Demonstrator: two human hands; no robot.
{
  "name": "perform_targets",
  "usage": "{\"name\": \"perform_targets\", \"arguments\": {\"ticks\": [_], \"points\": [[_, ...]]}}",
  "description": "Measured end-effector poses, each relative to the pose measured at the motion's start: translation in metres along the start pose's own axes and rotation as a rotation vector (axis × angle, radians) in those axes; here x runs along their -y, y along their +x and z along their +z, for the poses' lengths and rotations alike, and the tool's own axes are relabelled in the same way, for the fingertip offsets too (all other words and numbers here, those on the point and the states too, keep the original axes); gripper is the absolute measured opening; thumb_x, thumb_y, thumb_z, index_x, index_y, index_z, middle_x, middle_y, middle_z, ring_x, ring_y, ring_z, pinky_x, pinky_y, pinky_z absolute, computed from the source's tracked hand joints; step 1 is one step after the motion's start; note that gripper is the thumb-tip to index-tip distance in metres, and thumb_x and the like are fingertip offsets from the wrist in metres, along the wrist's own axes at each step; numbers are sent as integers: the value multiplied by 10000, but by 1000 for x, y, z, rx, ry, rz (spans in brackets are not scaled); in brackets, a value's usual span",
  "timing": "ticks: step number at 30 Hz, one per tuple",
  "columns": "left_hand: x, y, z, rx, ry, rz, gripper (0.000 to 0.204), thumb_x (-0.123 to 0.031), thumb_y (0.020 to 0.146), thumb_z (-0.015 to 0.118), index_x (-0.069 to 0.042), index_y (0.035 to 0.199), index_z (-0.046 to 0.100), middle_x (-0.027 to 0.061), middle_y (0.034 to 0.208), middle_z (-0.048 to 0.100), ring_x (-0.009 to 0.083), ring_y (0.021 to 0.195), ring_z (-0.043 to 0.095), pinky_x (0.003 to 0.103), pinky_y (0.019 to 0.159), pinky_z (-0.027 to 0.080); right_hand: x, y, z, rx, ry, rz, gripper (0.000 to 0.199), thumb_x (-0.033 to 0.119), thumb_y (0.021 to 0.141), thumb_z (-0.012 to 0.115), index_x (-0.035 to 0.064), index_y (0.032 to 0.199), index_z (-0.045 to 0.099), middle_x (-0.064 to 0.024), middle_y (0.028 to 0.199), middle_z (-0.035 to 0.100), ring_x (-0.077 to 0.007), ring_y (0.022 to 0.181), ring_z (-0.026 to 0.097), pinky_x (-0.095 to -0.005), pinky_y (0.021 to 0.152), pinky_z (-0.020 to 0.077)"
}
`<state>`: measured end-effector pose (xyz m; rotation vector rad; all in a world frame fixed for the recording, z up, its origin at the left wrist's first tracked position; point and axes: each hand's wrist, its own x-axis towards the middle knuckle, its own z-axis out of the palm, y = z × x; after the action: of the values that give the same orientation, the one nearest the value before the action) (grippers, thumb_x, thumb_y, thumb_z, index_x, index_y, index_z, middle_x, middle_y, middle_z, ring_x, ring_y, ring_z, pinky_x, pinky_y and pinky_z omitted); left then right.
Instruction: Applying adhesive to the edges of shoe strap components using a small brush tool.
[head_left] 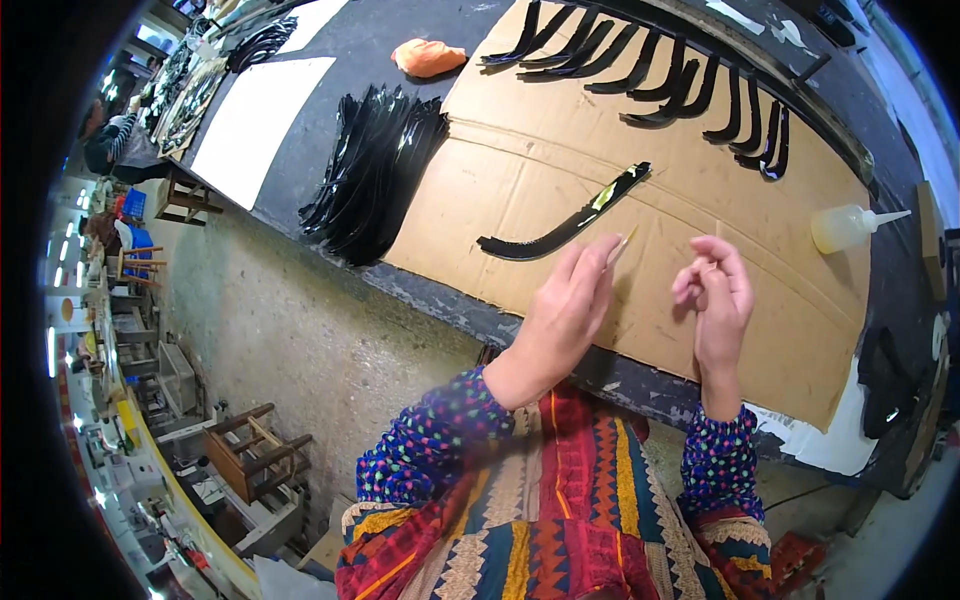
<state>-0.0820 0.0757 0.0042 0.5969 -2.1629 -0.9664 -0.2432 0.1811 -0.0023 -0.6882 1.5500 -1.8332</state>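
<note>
A curved black strip (pixel 545 240) with a shiny yellow-green patch near its upper end lies on the brown cardboard sheet (pixel 800 345). Just below it my left hand (pixel 568 310) hovers, fingers pressed together around a thin, pointed yellowish piece (pixel 628 240); its exact kind is unclear. My right hand (pixel 720 305) is raised over the cardboard to the right, apart from the strip. Its fingers are curled in toward the thumb, and anything between them is too small to make out.
A thick bundle of black strips (pixel 370 175) lies at the cardboard's left edge, near an orange crumpled cloth (pixel 428 58). Several curved black strips (pixel 640 65) line the far edge. A squeeze bottle (pixel 842 228) with a pointed nozzle stands right. A wooden stool (pixel 255 452) is on the floor.
</note>
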Motion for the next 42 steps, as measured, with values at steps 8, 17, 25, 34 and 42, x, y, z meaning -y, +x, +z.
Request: {"name": "perform_targets", "arguments": {"ticks": [8,17,25,34,42], "points": [[9,7,-1,47,-107,242,433,-43,804,697,-23,1213,556,149,1013,607,303,872,611,369,725,524,0,8,25,40,118,214,213,125,946,617,-24,1098,598,-45,863,619,-69,648,575,-180,543,438],[23,3,-41,238,448,-268,240,-197,845,687,-32,907,523,182,797,609,357,740,622,454,604,478,-4,18,-2,-109,276,179,208,102,935,626,-29,1095,620,-72,884,645,-77,675,598,-196,573,499],[-7,-32,-13,289,-342,-489,230,-130,910,625,2,1094,580,186,771,659,332,644,667,377,565,519,-1,21,9,5,201,185,210,76,932,621,-43,1105,611,-75,887,642,-91,697,617,-197,594,512],[19,-25,-24,109,255,156,354,-56,742,667,-85,1089,609,94,1150,549,280,1068,547,372,873,425,4,28,24,33,44,172,206,24,915,622,-49,1104,584,-90,912,647,-150,773,670,-223,693,544],[15,-29,4,71,268,154,319,-127,750,616,-62,1061,643,89,1089,586,262,1071,552,376,862,441,3,25,34,69,-26,191,198,-5,913,611,-63,1098,571,-108,961,634,-171,818,681,-239,733,556]]}}
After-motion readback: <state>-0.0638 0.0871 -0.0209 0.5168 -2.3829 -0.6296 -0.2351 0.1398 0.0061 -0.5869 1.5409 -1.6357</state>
